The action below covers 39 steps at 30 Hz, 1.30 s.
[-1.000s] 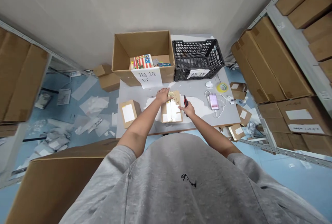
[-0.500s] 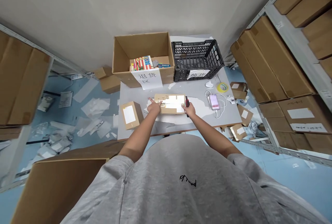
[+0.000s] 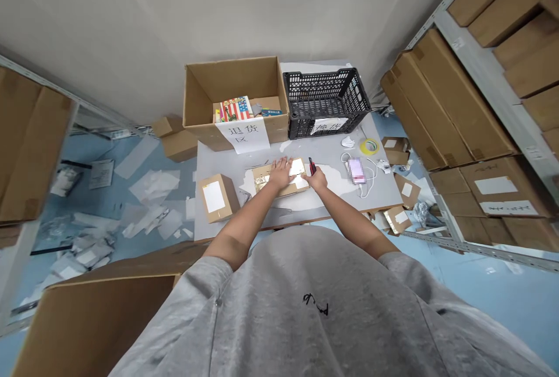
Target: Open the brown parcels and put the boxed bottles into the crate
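A flat cardboard box (image 3: 288, 190) with white labels and shiny tape lies near the front of the table. My left hand (image 3: 280, 173) rests flat across the middle of its top, fingers spread. At the box's right end is my right hand (image 3: 318, 179), closed around a red and black box cutter (image 3: 311, 166) that points away from me. The fingers of that hand touch the right edge of the box. Whether the cutter's blade is out is too small to tell.
Behind stand a large open carton (image 3: 236, 68) holding colourful books and a black plastic crate (image 3: 327, 126). A small labelled box (image 3: 227, 193) sits at left. To the right are a tape roll (image 3: 369, 145) and a phone (image 3: 357, 171) on a white cable. Loaded shelves flank both sides.
My left hand has moved right, from the box's left end onto its top, and spread flat. My right hand keeps the box cutter at the right end. The whole view has shifted slightly.
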Each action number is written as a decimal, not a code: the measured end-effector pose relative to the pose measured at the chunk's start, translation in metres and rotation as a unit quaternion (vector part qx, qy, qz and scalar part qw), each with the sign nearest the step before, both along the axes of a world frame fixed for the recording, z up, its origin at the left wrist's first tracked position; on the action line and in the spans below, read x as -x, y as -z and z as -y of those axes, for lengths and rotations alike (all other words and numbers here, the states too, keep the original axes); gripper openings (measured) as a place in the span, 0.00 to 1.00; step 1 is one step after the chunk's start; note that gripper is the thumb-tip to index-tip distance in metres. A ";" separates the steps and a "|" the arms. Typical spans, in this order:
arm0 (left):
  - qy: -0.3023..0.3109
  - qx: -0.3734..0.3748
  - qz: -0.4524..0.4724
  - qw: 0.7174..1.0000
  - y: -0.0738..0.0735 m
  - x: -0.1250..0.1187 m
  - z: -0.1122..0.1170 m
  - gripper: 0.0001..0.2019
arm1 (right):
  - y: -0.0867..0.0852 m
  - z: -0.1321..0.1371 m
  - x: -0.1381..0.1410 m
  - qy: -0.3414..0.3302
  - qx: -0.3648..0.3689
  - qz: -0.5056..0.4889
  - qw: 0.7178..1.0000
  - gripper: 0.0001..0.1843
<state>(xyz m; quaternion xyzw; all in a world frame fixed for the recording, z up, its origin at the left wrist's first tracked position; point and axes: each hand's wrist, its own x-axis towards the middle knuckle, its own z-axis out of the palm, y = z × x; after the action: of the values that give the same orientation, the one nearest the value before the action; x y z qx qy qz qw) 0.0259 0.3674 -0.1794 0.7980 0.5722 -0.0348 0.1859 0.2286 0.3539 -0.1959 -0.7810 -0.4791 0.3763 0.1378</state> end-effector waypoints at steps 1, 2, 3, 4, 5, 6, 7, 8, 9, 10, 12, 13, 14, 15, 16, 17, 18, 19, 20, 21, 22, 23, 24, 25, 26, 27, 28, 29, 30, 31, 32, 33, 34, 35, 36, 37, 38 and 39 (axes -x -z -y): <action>0.001 -0.004 0.000 1.000 0.002 -0.004 -0.001 0.40 | 0.000 0.000 0.002 0.005 0.007 0.016 1.000 0.30; 0.000 -0.010 -0.004 1.000 0.003 -0.007 -0.001 0.40 | 0.000 0.001 0.003 0.009 0.014 0.030 0.999 0.31; 0.003 -0.015 -0.009 1.000 0.005 -0.008 -0.001 0.40 | -0.001 0.001 0.004 0.011 0.018 0.038 0.999 0.32; 0.008 -0.019 -0.015 1.000 0.006 -0.009 -0.002 0.40 | -0.001 0.002 0.005 0.010 0.016 0.040 0.999 0.33; 0.016 -0.020 -0.022 0.999 0.006 -0.009 -0.002 0.40 | -0.001 0.004 0.006 0.014 0.009 0.041 0.999 0.33; 0.023 -0.017 -0.029 0.999 0.007 -0.009 -0.003 0.40 | -0.002 0.007 0.007 0.023 -0.001 0.041 0.999 0.31; 0.030 -0.011 -0.036 0.999 0.007 -0.010 -0.005 0.40 | -0.002 0.011 0.008 0.036 -0.015 0.035 0.999 0.28; 0.036 -0.005 -0.043 0.998 0.007 -0.010 -0.007 0.39 | -0.002 0.015 0.010 0.053 -0.028 0.021 0.998 0.23; 0.042 0.001 -0.048 0.998 0.007 -0.010 -0.009 0.39 | -0.001 0.021 0.012 0.071 -0.039 -0.002 0.997 0.17; 0.049 0.008 -0.050 0.998 0.006 -0.010 -0.011 0.39 | -0.001 0.027 0.015 0.086 -0.043 -0.036 0.995 0.13; 0.065 0.018 -0.045 0.997 0.006 -0.009 -0.015 0.40 | 0.000 0.038 0.023 0.110 -0.030 -0.117 0.987 0.13; 0.073 0.023 -0.040 0.996 0.005 -0.008 -0.017 0.41 | 0.000 0.043 0.027 0.121 -0.017 -0.154 0.981 0.14; 0.080 0.027 -0.036 0.996 0.005 -0.007 -0.019 0.43 | 0.000 0.047 0.031 0.132 -0.004 -0.184 0.974 0.15; 0.087 0.031 -0.036 0.995 0.004 -0.006 -0.021 0.43 | -0.001 0.050 0.035 0.143 0.008 -0.205 0.968 0.15; 0.095 0.033 -0.040 0.994 0.003 -0.005 -0.022 0.44 | -0.002 0.051 0.039 0.155 0.018 -0.219 0.963 0.15; 0.103 0.034 -0.047 0.993 0.002 -0.005 -0.024 0.45 | -0.002 0.052 0.042 0.164 0.026 -0.226 0.960 0.16; 0.110 0.033 -0.055 0.992 0.000 -0.004 -0.025 0.45 | -0.004 0.053 0.045 0.170 0.033 -0.230 0.958 0.16; 0.115 0.034 -0.062 0.991 -0.001 -0.004 -0.026 0.45 | -0.005 0.053 0.047 0.171 0.037 -0.230 0.957 0.17; 0.119 0.036 -0.067 0.990 -0.003 -0.004 -0.027 0.45 | -0.006 0.052 0.048 0.170 0.038 -0.226 0.958 0.17; 0.122 0.038 -0.069 0.989 -0.004 -0.004 -0.028 0.44 | -0.007 0.052 0.049 0.168 0.037 -0.220 0.960 0.17; 0.124 0.042 -0.069 0.989 -0.006 -0.005 -0.029 0.42 | -0.009 0.050 0.050 0.165 0.037 -0.212 0.962 0.17; 0.126 0.046 -0.068 0.989 -0.007 -0.006 -0.030 0.41 | -0.010 0.049 0.051 0.163 0.036 -0.206 0.964 0.16; 0.126 0.051 -0.066 0.989 -0.009 -0.008 -0.031 0.40 | -0.012 0.047 0.052 0.163 0.037 -0.199 0.966 0.16; 0.125 0.054 -0.063 0.989 -0.011 -0.009 -0.032 0.39 | -0.014 0.046 0.053 0.165 0.038 -0.192 0.967 0.15; 0.123 0.057 -0.061 0.989 -0.012 -0.011 -0.033 0.38 | -0.015 0.044 0.055 0.168 0.040 -0.185 0.967 0.15; 0.120 0.060 -0.060 0.989 -0.014 -0.012 -0.034 0.37 | -0.017 0.043 0.056 0.170 0.042 -0.180 0.968 0.15; 0.119 0.062 -0.060 0.989 -0.016 -0.014 -0.035 0.36 | -0.018 0.043 0.057 0.171 0.044 -0.176 0.968 0.15; 0.118 0.062 -0.060 0.989 -0.018 -0.014 -0.036 0.36 | -0.018 0.044 0.058 0.170 0.046 -0.176 0.968 0.15; 0.119 0.061 -0.059 0.989 -0.020 -0.015 -0.036 0.35 | -0.019 0.045 0.058 0.167 0.046 -0.180 0.968 0.15; 0.120 0.060 -0.058 0.989 -0.021 -0.016 -0.037 0.35 | -0.019 0.045 0.058 0.163 0.047 -0.187 0.968 0.15; 0.121 0.058 -0.057 0.989 -0.022 -0.016 -0.037 0.34 | -0.019 0.045 0.058 0.161 0.049 -0.193 0.967 0.15; 0.118 0.056 -0.055 0.990 -0.022 -0.016 -0.038 0.34 | -0.018 0.045 0.058 0.162 0.052 -0.197 0.966 0.15; 0.115 0.056 -0.053 0.990 -0.022 -0.016 -0.038 0.33 | -0.018 0.043 0.058 0.165 0.055 -0.196 0.965 0.15; 0.111 0.057 -0.051 0.991 -0.022 -0.016 -0.039 0.32 | -0.017 0.040 0.058 0.170 0.057 -0.192 0.965 0.15; 0.106 0.059 -0.049 0.991 -0.023 -0.016 -0.039 0.31 | -0.017 0.036 0.058 0.174 0.058 -0.185 0.965 0.16; 0.103 0.060 -0.048 0.992 -0.023 -0.016 -0.040 0.31 | -0.016 0.033 0.058 0.178 0.056 -0.179 0.966 0.16; 0.101 0.061 -0.047 0.992 -0.023 -0.016 -0.041 0.31 | -0.016 0.030 0.058 0.180 0.053 -0.175 0.967 0.16; 0.100 0.061 -0.047 0.992 -0.024 -0.016 -0.041 0.31 | -0.015 0.028 0.057 0.180 0.050 -0.175 0.967 0.16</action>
<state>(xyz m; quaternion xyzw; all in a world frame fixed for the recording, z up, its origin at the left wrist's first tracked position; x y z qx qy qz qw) 0.0417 0.4086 -0.1557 0.8360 0.4941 -0.1258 0.2028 0.1712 0.3255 -0.1812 -0.7823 -0.2802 0.4991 0.2458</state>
